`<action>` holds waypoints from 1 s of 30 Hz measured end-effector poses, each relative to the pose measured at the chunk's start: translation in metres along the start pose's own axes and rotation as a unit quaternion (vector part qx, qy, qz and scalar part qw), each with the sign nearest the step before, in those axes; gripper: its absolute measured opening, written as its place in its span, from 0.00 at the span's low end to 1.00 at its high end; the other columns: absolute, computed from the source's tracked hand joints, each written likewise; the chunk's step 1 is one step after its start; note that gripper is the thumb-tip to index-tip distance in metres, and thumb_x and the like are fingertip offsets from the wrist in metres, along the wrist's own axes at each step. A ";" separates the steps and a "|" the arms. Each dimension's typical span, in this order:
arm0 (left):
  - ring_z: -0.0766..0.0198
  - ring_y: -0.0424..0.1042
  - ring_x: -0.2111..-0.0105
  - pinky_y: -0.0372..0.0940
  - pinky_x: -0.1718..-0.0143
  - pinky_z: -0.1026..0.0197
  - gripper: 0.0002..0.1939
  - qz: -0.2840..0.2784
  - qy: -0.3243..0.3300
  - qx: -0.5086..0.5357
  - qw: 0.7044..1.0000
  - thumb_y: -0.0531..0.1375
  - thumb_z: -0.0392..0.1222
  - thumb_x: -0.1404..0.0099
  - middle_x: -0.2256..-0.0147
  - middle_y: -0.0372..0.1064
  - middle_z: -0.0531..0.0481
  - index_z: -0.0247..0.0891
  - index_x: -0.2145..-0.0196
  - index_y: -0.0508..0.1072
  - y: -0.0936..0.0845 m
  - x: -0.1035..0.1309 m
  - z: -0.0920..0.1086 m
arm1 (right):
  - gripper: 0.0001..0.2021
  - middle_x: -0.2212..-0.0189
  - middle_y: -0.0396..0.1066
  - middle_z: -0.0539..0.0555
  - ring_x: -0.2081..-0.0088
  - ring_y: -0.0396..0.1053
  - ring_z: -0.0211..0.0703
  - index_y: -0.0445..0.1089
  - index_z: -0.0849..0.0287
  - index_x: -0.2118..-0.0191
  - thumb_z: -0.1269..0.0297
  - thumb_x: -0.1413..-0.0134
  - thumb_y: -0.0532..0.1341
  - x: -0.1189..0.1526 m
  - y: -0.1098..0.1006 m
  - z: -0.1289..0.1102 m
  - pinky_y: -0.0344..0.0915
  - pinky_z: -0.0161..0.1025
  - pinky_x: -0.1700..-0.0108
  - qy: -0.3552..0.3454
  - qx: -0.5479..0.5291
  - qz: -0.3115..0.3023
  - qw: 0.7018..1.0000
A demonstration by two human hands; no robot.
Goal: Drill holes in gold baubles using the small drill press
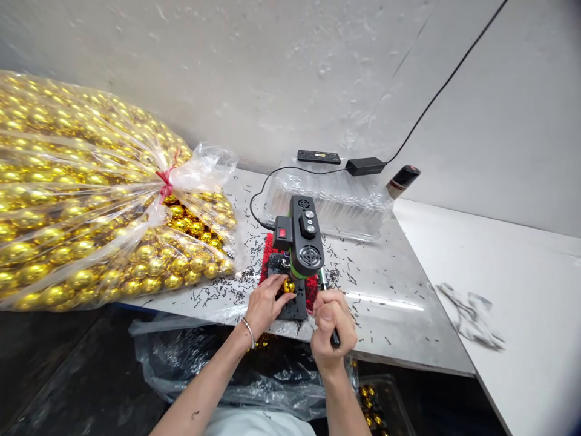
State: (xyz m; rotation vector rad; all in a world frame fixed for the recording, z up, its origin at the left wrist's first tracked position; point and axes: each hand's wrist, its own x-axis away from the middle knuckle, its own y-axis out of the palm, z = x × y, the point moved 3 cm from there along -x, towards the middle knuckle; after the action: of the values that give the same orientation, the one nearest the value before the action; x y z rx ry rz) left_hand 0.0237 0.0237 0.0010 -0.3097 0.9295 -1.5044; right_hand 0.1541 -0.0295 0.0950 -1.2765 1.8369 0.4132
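My left hand (267, 303) pinches a shiny gold ball (289, 285) between thumb and fingers, beneath the head of a small black drill press (307, 233). The ball sits over the press's dark base plate (294, 309), which rests on a red mat (311, 293). My right hand (333, 327) is wrapped round the press's lever (335, 339), just right of the base. Whether the drill bit touches the ball is hidden by the press head.
Large plastic bag (91, 206) of gold balls at left; clear plastic trays (327, 200), a black power adapter (365, 166) and a bottle (403, 180) behind. Dark shavings litter the metal table (385, 284). White gloves (472, 315) lie right. A plastic bag (181, 357) hangs below the front edge.
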 end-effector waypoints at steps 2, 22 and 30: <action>0.56 0.76 0.56 0.72 0.56 0.57 0.15 -0.003 0.003 0.000 1.000 0.59 0.46 0.33 0.54 0.74 0.45 0.39 0.50 0.72 0.001 0.000 0.000 | 0.14 0.76 0.61 0.48 0.72 0.62 0.36 0.57 0.57 0.76 0.77 0.40 0.51 0.008 0.001 0.007 0.60 0.36 0.70 -0.004 -0.003 -0.004 1.000; 0.55 0.75 0.56 0.72 0.56 0.56 0.15 0.003 0.006 0.016 1.000 0.60 0.44 0.33 0.54 0.73 0.44 0.39 0.50 0.71 0.002 0.000 0.002 | 0.17 0.74 0.62 0.48 0.72 0.67 0.35 0.57 0.57 0.75 0.65 0.32 0.45 0.042 0.014 0.045 0.69 0.48 0.52 -0.087 0.052 0.033 0.994; 0.52 0.75 0.55 0.72 0.55 0.53 0.17 -0.015 -0.009 0.025 1.000 0.62 0.41 0.35 0.54 0.73 0.41 0.35 0.50 0.72 0.002 -0.003 0.002 | 0.16 0.76 0.62 0.48 0.73 0.63 0.36 0.56 0.57 0.76 0.70 0.35 0.49 0.019 0.005 0.025 0.66 0.41 0.62 -0.077 0.038 0.016 0.996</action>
State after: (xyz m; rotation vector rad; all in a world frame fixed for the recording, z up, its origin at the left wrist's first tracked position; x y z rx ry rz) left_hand 0.0270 0.0258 0.0011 -0.3018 0.8764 -1.5480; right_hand 0.1585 -0.0223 0.0643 -1.1337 1.7295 0.4422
